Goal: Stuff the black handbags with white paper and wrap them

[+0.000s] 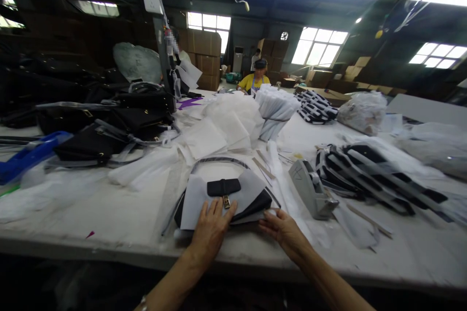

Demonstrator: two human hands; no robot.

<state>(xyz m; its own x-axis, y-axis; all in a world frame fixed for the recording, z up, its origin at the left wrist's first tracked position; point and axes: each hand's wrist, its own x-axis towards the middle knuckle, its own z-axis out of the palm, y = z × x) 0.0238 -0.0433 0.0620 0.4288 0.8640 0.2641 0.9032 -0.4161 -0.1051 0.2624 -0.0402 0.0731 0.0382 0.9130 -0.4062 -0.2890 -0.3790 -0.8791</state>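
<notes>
A black handbag lies on the table in front of me, its front largely covered by a white wrapping sheet. The black flap tab and a gold clasp show over the sheet. Its handle, wrapped in a greyish covering, arches away from me. My left hand rests on the bag's front with fingers spread, just below the clasp. At the bag's lower right corner, my right hand pinches the edge between thumb and fingers; the exact spot of its grip is partly hidden.
A grey tape dispenser stands to the right, beside wrapped black straps. White sheets are heaped behind the bag. Black handbags pile up at left near a blue tray. Across the table is a person in yellow.
</notes>
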